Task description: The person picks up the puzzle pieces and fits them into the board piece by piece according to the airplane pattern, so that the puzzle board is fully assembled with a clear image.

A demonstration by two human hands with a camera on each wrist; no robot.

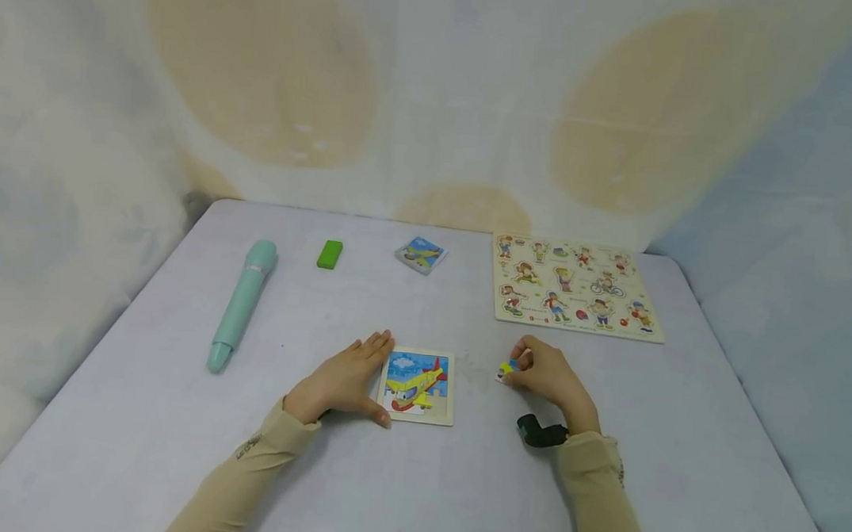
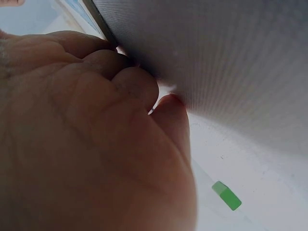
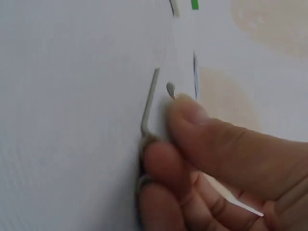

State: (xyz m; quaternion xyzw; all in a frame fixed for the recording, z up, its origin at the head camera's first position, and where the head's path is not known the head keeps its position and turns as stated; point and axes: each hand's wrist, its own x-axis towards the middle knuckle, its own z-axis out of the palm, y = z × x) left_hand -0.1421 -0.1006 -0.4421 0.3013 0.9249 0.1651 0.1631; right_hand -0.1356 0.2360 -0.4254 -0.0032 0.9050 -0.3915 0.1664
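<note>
A square jigsaw puzzle (image 1: pixel 417 386) with a yellow and red airplane on blue sky lies in a pale wooden frame on the table. My left hand (image 1: pixel 346 377) rests along the frame's left side, fingers extended and thumb near its lower left corner. In the left wrist view, that hand (image 2: pixel 96 134) hides most of the frame. To the right of the puzzle, my right hand (image 1: pixel 546 376) pinches a small yellow, blue and white jigsaw piece (image 1: pixel 505 370) between thumb and fingers. Close up in the right wrist view, the right hand (image 3: pixel 207 149) covers part of the piece.
Behind the puzzle lie a small airplane picture card (image 1: pixel 422 255) and a green block (image 1: pixel 330 255). A mint-green microphone-shaped object (image 1: pixel 242 305) lies at the left. A wooden board of children figures (image 1: pixel 575 288) occupies the back right. Fabric walls border the table (image 1: pixel 459 490).
</note>
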